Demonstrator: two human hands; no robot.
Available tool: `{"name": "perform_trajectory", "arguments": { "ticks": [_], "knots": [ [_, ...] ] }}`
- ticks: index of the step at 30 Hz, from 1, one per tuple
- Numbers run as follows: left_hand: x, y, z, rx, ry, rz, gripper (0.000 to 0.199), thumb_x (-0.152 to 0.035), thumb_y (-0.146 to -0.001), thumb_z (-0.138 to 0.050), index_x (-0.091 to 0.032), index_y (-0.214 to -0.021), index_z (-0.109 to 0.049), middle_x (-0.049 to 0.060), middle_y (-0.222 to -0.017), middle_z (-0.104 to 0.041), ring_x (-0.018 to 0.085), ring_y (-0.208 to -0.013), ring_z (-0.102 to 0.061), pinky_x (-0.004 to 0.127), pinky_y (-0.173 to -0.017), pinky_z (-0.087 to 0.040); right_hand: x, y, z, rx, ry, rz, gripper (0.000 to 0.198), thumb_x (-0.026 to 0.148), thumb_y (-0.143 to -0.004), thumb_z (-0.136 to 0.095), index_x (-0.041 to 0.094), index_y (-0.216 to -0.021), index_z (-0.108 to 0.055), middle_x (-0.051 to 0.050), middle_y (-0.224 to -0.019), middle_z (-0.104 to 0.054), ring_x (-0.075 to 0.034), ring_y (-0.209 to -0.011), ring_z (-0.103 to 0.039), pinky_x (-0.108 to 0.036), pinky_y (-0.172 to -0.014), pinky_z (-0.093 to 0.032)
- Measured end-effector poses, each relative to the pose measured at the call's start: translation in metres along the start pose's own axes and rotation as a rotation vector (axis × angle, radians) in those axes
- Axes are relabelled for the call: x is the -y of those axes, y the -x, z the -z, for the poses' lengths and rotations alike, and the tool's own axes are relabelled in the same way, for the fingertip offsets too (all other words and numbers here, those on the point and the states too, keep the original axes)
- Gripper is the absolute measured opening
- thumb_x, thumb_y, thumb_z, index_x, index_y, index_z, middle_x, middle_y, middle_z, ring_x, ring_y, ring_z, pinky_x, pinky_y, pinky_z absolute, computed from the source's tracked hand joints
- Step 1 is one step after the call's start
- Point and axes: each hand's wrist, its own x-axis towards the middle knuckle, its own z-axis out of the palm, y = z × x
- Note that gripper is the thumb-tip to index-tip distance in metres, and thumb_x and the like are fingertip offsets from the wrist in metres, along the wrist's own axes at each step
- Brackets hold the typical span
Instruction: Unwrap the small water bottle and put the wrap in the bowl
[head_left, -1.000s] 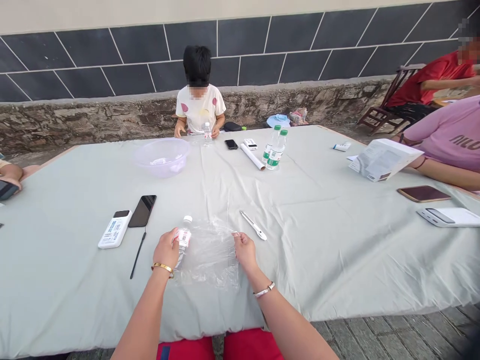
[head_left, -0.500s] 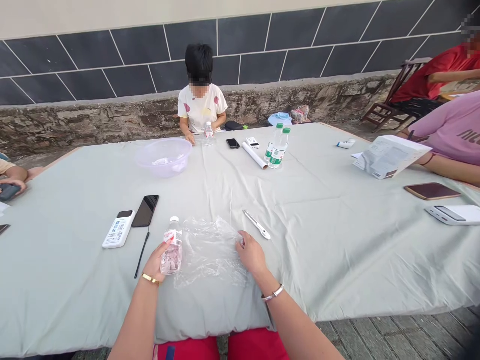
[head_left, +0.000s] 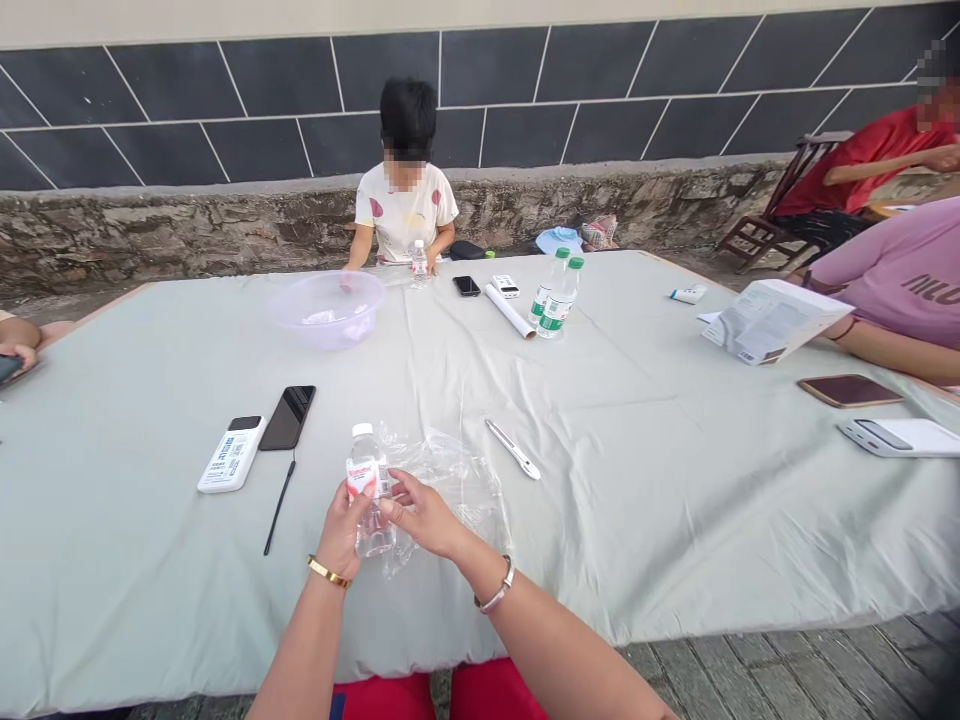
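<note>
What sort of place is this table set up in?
Probably outdoors, perhaps a yard or roadside: gray paving shows below the cloth-covered table, and behind it stands a dark-paneled wall over a weathered stone base.

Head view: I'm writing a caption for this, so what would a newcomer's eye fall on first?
Probably the small clear bottle at the near side of the cloth-covered table, held in the left hand with the right hand close against its right side. Farther back, the pale purple basin stands left of centre, and two green-capped bottles stand to the right.
</note>
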Motion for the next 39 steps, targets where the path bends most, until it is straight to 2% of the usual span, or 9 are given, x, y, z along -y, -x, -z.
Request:
{"name": "perform_trajectory", "arguments": {
  "ticks": [4,9,16,21,26,29,31,34,39],
  "knots": [
    [0.008,0.007,-0.017,0.081,-0.007,-0.066,0.058,-0.041,-0.064,-0.081,-0.027,-0.117,-0.062,0.006,-0.133,-0.060,0.025,-0.127,-0.051,0.029,-0.093,-0.048,-0.006,-0.009,-0.002,0.017,-0.299,0.019,0.054,0.052,-0.067,-0.077,0.021,-0.107,-0.060,-0.004,-0.099,-0.068,-0.020,-0.091,-0.064,-0.033,-0.082,-0.051],
    [0.002,0.005,-0.016,0.077,-0.115,0.055,0.064,-0.041,-0.069,-0.076,-0.027,-0.129,-0.056,0.011,-0.144,-0.049,0.030,-0.128,-0.048,0.034,-0.083,-0.051,-0.020,-0.004,0.019,0.030,-0.585,-0.108,0.057,0.057,-0.065,-0.077,0.021,-0.105,-0.061,-0.006,-0.101,-0.069,-0.021,-0.089,-0.066,-0.033,-0.077,-0.053],
    [-0.001,-0.001,-0.004,0.320,-0.348,0.085,0.095,-0.020,-0.060,-0.078,-0.029,-0.145,-0.036,0.012,-0.122,-0.060,0.024,-0.098,-0.062,0.035,-0.075,-0.053,-0.021,0.002,0.019,-0.036,-0.670,-0.123,0.058,0.046,-0.059,-0.084,0.021,-0.106,-0.061,-0.007,-0.101,-0.069,-0.024,-0.092,-0.067,-0.038,-0.078,-0.054],
    [-0.005,-0.016,0.002,0.363,-0.445,0.100,0.072,-0.020,-0.057,-0.077,-0.022,-0.127,-0.059,0.008,-0.099,-0.066,0.020,-0.082,-0.062,0.030,-0.065,-0.051,-0.019,0.008,0.020,0.035,-0.681,-0.086,0.057,0.040,-0.059,-0.085,0.021,-0.106,-0.060,-0.006,-0.098,-0.069,-0.023,-0.090,-0.066,-0.038,-0.077,-0.053],
    [0.006,-0.026,-0.010,0.147,-0.393,0.117,0.036,-0.042,-0.060,-0.073,-0.016,-0.086,-0.070,0.004,-0.077,-0.067,0.016,-0.066,-0.060,0.029,-0.060,-0.051,-0.023,0.011,0.021,0.061,-0.602,-0.043,0.053,0.039,-0.059,-0.085,0.022,-0.103,-0.061,-0.003,-0.095,-0.067,-0.020,-0.088,-0.063,-0.036,-0.081,-0.049],
    [0.019,-0.030,-0.022,0.004,-0.382,0.116,0.023,-0.037,-0.054,-0.073,-0.019,-0.062,-0.062,-0.002,-0.055,-0.058,0.012,-0.049,-0.049,0.025,-0.048,-0.043,-0.026,0.013,0.020,0.024,-0.490,0.025,0.058,0.040,-0.055,-0.087,0.022,-0.105,-0.062,-0.002,-0.097,-0.066,-0.021,-0.091,-0.061,-0.038,-0.085,-0.048],
    [0.025,-0.032,-0.030,-0.009,-0.375,0.107,0.019,-0.030,-0.052,-0.071,-0.021,-0.052,-0.054,-0.006,-0.044,-0.049,0.009,-0.042,-0.040,0.023,-0.042,-0.034,-0.027,0.015,0.021,0.004,-0.404,0.060,0.062,0.042,-0.054,-0.087,0.022,-0.107,-0.062,-0.003,-0.099,-0.065,-0.022,-0.094,-0.060,-0.039,-0.086,-0.047],
    [0.031,-0.035,-0.038,0.015,-0.349,0.091,0.019,-0.026,-0.049,-0.068,-0.021,-0.046,-0.049,-0.006,-0.043,-0.048,0.008,-0.042,-0.037,0.022,-0.042,-0.030,-0.028,0.016,0.026,-0.009,-0.316,0.095,0.062,0.045,-0.056,-0.086,0.022,-0.108,-0.063,-0.005,-0.103,-0.064,-0.024,-0.098,-0.059,-0.040,-0.089,-0.047],
    [0.032,-0.043,-0.046,0.005,-0.302,0.082,0.021,-0.034,-0.051,-0.067,-0.021,-0.055,-0.053,-0.006,-0.047,-0.051,0.010,-0.045,-0.044,0.023,-0.044,-0.038,-0.029,0.018,0.040,-0.040,-0.390,0.095,0.062,0.046,-0.058,-0.084,0.021,-0.110,-0.061,-0.004,-0.100,-0.068,-0.024,-0.094,-0.062,-0.041,-0.089,-0.048]
  ]
}}
